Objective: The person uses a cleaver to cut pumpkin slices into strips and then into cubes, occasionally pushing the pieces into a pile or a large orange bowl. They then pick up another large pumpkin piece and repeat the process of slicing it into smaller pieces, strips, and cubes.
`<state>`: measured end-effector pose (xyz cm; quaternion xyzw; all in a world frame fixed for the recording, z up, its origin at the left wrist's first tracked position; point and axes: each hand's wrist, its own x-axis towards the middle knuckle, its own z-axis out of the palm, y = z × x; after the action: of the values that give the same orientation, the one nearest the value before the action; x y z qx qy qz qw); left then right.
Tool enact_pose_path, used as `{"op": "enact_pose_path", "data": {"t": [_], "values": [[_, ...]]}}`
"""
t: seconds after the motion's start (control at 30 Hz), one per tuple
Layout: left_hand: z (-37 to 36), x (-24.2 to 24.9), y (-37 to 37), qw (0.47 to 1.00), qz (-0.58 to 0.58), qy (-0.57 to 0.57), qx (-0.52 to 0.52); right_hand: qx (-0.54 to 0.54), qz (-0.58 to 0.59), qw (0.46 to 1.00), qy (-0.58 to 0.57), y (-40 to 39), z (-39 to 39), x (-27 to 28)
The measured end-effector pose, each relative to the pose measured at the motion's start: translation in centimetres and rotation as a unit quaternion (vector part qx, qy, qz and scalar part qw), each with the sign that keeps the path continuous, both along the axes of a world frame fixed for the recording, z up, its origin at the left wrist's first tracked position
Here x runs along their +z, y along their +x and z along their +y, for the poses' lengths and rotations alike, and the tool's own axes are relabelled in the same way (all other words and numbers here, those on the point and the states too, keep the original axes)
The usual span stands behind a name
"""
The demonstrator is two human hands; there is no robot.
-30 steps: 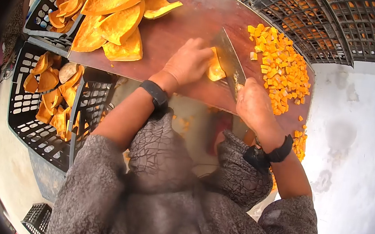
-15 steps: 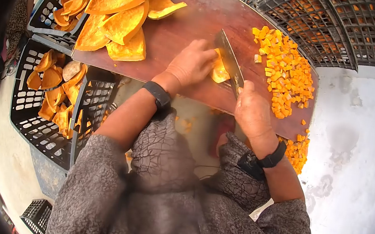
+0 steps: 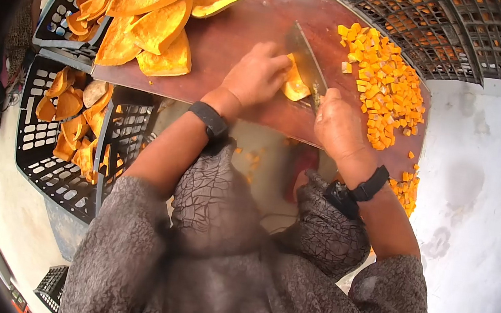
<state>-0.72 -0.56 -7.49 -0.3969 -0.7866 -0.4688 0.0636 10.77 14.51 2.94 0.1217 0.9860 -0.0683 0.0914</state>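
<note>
My right hand (image 3: pixel 339 124) is wrapped round the handle of a wide-bladed knife (image 3: pixel 308 61). The blade stands along the right side of an orange pumpkin piece (image 3: pixel 295 82) on the reddish-brown board (image 3: pixel 247 26). My left hand (image 3: pixel 256 75), fingers bent together, presses on the left side of that piece. Big curved pumpkin slices (image 3: pixel 154 22) are piled at the board's left end. A heap of small pumpkin cubes (image 3: pixel 388 89) lies on the right, past the knife.
A black crate (image 3: pixel 34 132) of pumpkin pieces stands at left, with another crate (image 3: pixel 52 26) above it. Black crates (image 3: pixel 492 45) stand at upper right. More cubes (image 3: pixel 404 191) sit below the board's right corner.
The view has shifted slightly. The knife blade and my right hand sit a little higher in view, and the pumpkin piece is still between the knife and my left hand.
</note>
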Motion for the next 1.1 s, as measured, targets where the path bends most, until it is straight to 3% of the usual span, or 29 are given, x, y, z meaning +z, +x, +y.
{"op": "enact_pose_path", "data": {"t": [0.13,0.33,0.43,0.7,0.93,1.1], "values": [[-0.3,0.3,-0.1,1.000,0.010,-0.015,-0.002,0.046,0.047,0.998,0.009,0.7,0.3,-0.3],[0.3,-0.2,-0.1,0.999,-0.007,-0.032,0.000,-0.005,-0.030,0.999,-0.011,-0.4,0.5,-1.0],[-0.1,0.3,-0.1,1.000,-0.005,-0.026,0.000,0.032,0.053,0.998,-0.028,-2.4,0.4,-2.0],[0.1,-0.3,0.1,1.000,0.000,-0.021,-0.002,0.003,0.009,0.999,-0.034,1.2,1.0,-1.7],[-0.1,-0.2,-0.3,1.000,0.011,-0.027,-0.009,0.023,0.091,0.995,-0.037,-3.9,0.4,-1.9],[-0.3,-0.1,-0.3,1.000,0.004,-0.024,-0.018,-0.010,0.063,0.997,-0.039,-2.7,0.9,-1.6]]}}
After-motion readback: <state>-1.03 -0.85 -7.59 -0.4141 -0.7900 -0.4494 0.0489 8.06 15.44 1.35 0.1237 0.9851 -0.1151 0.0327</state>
